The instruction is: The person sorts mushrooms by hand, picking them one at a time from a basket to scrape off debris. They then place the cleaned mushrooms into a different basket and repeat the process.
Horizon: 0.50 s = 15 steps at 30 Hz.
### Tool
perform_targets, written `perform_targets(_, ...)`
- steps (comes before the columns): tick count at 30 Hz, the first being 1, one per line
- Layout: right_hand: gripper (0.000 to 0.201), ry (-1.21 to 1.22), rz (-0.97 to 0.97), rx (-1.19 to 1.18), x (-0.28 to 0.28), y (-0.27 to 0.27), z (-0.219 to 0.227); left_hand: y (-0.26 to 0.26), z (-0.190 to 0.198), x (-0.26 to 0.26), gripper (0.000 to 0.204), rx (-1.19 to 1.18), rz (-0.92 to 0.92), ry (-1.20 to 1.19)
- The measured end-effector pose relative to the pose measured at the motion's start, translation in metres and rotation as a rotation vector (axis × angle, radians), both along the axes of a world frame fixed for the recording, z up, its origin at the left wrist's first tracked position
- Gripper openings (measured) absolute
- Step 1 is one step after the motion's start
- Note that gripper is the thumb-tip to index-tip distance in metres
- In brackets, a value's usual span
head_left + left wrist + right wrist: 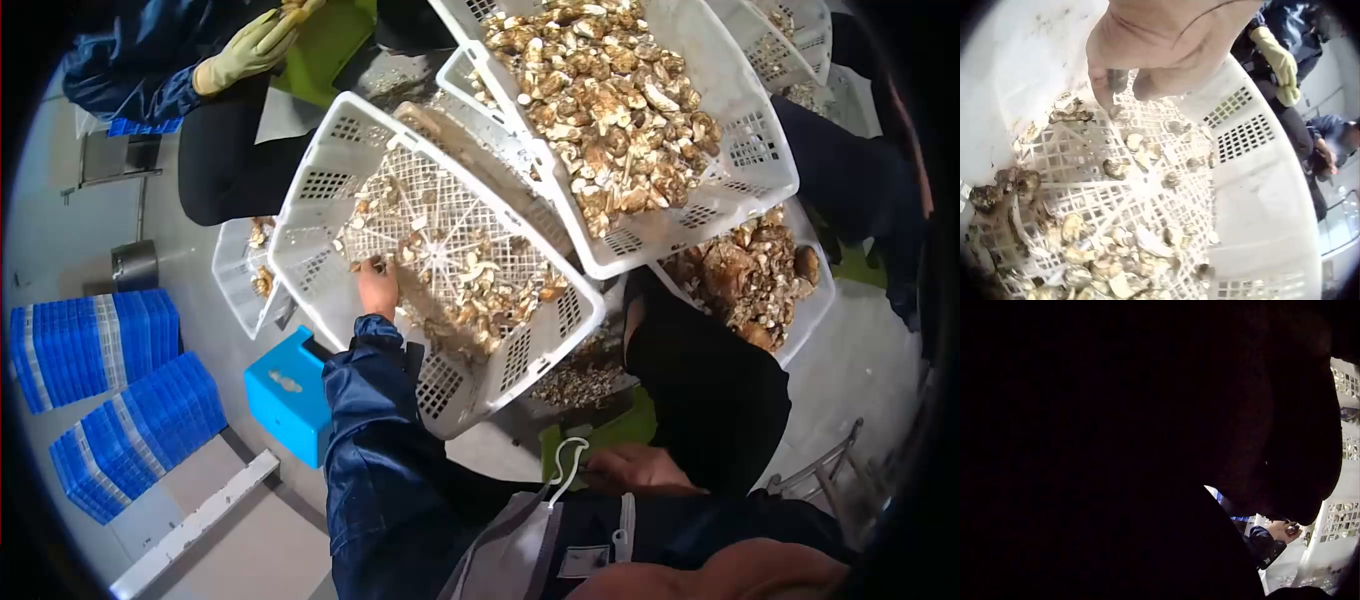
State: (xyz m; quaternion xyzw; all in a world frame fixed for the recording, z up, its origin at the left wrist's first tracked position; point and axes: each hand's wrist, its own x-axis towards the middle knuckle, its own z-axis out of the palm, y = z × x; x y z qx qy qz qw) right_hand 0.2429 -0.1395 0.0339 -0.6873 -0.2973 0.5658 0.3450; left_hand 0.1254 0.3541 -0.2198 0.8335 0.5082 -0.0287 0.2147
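My left hand reaches into a white plastic basket by its left wall. In the left wrist view, the left hand points downward, thumb and fingers pinching a small dark mushroom piece. Below it, cut mushroom pieces lie scattered over the basket's lattice bottom, thicker toward the near side. My right hand is low at my lap, beside the dark trouser leg; its fingers are mostly hidden, and I cannot tell whether it holds anything. The right wrist view is almost wholly dark.
A second white basket, heaped with mushrooms, overlaps at the upper right. Another basket holds large brown clumps beneath. A blue stool and stacked blue crates stand left. Across from me sits a person wearing yellowish gloves.
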Motion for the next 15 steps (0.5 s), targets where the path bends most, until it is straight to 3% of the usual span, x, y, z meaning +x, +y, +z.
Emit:
perform_targets(1,0.027,0.102,0.006,0.013,0.003,0.002,-0.005,-0.006,-0.002,0.005,0.036,0.087,-0.101,0.096)
perform_targets(3,0.03,0.076,0.091,0.088,0.018,0.002,-0.002,-0.014,-0.014,0.005,0.032,0.193,-0.115,-0.018)
perform_targets(5,0.058,0.429,0.426,-0.116,0.04,0.017,-0.005,-0.028,0.004,0.014,0.031,0.131,-0.142,-0.069)
perform_targets(6,0.049,0.225,0.388,-0.012,0.031,0.01,0.002,-0.031,0.009,0.016,0.03,0.209,-0.205,-0.093)
perform_targets(10,0.026,-0.19,0.099,0.339,-0.003,-0.004,0.007,-0.043,0.03,0.004,0.031,-0.424,0.0,-0.379)
perform_targets(11,0.026,-0.202,0.14,0.314,-0.005,-0.004,0.012,-0.062,0.053,0.008,0.029,-0.583,0.025,-0.467)
perform_targets(12,0.027,-0.21,0.178,0.288,-0.007,-0.005,0.018,-0.092,0.109,0.021,0.033,-0.747,0.083,-0.493)
perform_targets(13,0.027,-0.209,0.217,0.26,-0.008,-0.003,0.028,-0.113,0.145,0.024,0.044,-0.807,0.095,-0.482)
perform_targets(14,0.023,-0.241,0.226,0.186,-0.01,0.001,0.039,-0.131,0.166,0.018,0.042,-0.896,0.131,-0.51)
perform_targets(15,0.022,0.003,-0.094,0.478,-0.038,-0.02,-0.014,-0.15,0.185,0.007,0.039,-0.987,0.174,-0.532)
